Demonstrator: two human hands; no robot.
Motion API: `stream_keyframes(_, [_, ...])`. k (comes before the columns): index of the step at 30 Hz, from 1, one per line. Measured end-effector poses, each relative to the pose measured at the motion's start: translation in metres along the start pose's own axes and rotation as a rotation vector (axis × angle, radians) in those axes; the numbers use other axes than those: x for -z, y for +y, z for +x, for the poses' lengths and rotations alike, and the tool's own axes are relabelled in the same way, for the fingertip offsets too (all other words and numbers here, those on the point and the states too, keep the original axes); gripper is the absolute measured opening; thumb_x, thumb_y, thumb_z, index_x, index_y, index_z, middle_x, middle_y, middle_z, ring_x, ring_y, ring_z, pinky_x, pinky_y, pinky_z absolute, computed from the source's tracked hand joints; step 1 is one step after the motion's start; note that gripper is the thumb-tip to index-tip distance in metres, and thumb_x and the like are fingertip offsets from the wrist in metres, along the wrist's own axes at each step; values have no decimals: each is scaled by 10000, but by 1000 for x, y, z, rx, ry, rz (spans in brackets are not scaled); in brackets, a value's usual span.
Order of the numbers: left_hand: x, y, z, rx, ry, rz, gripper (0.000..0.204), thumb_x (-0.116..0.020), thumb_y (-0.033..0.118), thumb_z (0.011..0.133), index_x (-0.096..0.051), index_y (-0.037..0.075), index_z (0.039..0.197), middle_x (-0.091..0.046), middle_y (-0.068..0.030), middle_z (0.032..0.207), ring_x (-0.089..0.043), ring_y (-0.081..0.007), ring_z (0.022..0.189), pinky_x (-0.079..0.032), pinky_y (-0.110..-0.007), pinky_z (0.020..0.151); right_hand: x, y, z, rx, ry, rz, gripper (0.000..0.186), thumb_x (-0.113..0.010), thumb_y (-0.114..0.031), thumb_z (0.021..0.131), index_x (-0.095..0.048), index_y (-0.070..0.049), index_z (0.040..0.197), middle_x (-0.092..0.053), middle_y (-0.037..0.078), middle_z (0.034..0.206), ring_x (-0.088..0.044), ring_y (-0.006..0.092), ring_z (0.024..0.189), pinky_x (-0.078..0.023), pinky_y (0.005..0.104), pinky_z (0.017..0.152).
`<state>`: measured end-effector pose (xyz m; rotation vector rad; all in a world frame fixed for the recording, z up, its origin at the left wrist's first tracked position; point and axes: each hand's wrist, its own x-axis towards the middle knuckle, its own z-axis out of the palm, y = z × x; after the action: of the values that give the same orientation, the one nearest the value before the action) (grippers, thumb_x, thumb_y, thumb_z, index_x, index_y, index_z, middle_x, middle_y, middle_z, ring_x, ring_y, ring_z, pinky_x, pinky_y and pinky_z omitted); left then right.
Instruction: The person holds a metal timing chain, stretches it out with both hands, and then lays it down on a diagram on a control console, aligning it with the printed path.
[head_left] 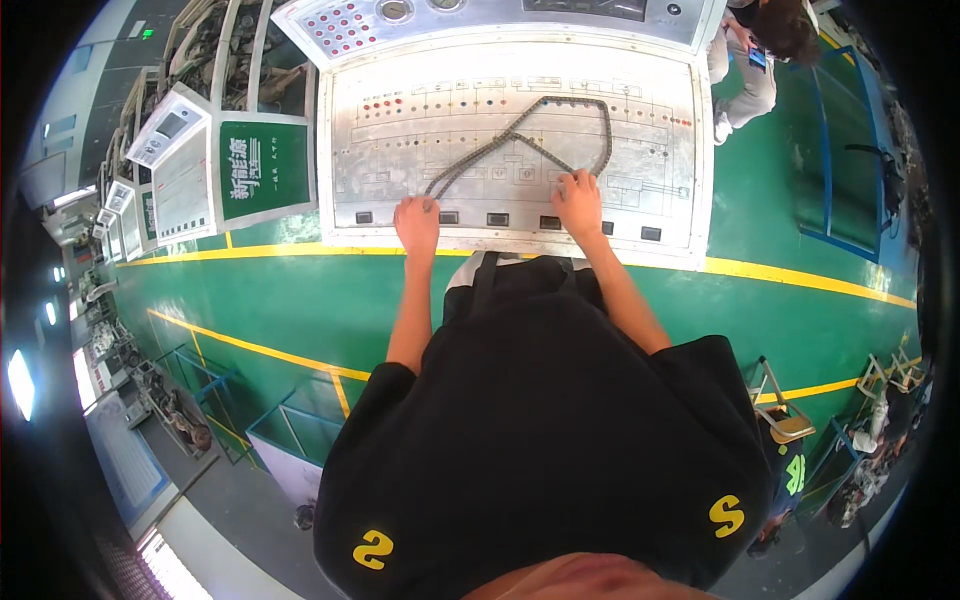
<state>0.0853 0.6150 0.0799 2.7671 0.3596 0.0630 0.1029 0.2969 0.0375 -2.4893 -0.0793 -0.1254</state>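
A long dark chain (606,130) lies in a crossed loop on the silver panel board (440,70), which carries printed diagrams, rows of small coloured sockets and black switches along its lower edge. My left hand (416,224) is at the chain's lower left end, fingers curled and pinched on it. My right hand (578,205) grips the chain at its lower right, fingertips resting near the board's surface. Above the diagram area sits an upper strip (450,15) with gauges, a screen and red buttons.
At top right a seated person (755,60) holds a phone. More consoles (170,160) line the left beside a green sign (262,170). A blue metal frame (830,150) stands right. The green floor (300,300) has yellow lines, with stools (785,425) behind me at lower right.
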Motion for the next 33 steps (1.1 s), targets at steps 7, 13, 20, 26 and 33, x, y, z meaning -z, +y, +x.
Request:
stream_keyframes(7, [-30, 26, 96, -250, -209, 83, 159, -720, 269, 837, -744, 136, 921, -659, -83, 1041, -571, -303, 1099, -448, -472, 922, 15, 17, -5, -173, 95, -64, 243, -704, -136, 801, -678, -70, 1033, -577, 136, 1061, -558, 353, 1036, -481, 467, 876])
stream_keyframes(13, [-49, 55, 126, -563, -411, 238, 215, -730, 301, 841, -746, 105, 926, -654, -101, 1073, -556, -292, 1139, -448, -472, 939, 17, -10, -37, -382, 264, -72, 224, -692, -145, 842, -677, -41, 1040, -582, 157, 1078, -552, 367, 1021, -476, 464, 885])
stream_keyframes(20, [-61, 56, 154, -676, -435, 141, 273, -755, 324, 823, -744, 75, 936, -649, -108, 1077, -560, -302, 1125, -457, -469, 916, -2, -80, -113, -631, 364, -133, 231, -701, -158, 865, -671, -19, 1047, -582, 196, 1066, -546, 395, 1043, -452, 476, 919])
stream_keyframes(26, [-65, 48, 157, -729, -473, 48, 281, -764, 337, 816, -733, 78, 922, -649, -97, 1030, -556, -310, 1122, -452, -476, 913, -31, -116, -189, -897, 410, -191, 255, -692, -158, 859, -658, -12, 1065, -567, 205, 1073, -540, 392, 1045, -454, 477, 914])
stream_keyframes(33, [-66, 86, 167, -755, -463, 22, 278, -768, 339, 816, -737, 73, 891, -661, -103, 1014, -572, -326, 1116, -457, -478, 920, -18, -105, -191, -951, 456, -174, 337, -666, -134, 870, -608, -15, 1181, -563, 208, 1088, -557, 372, 1005, -467, 460, 892])
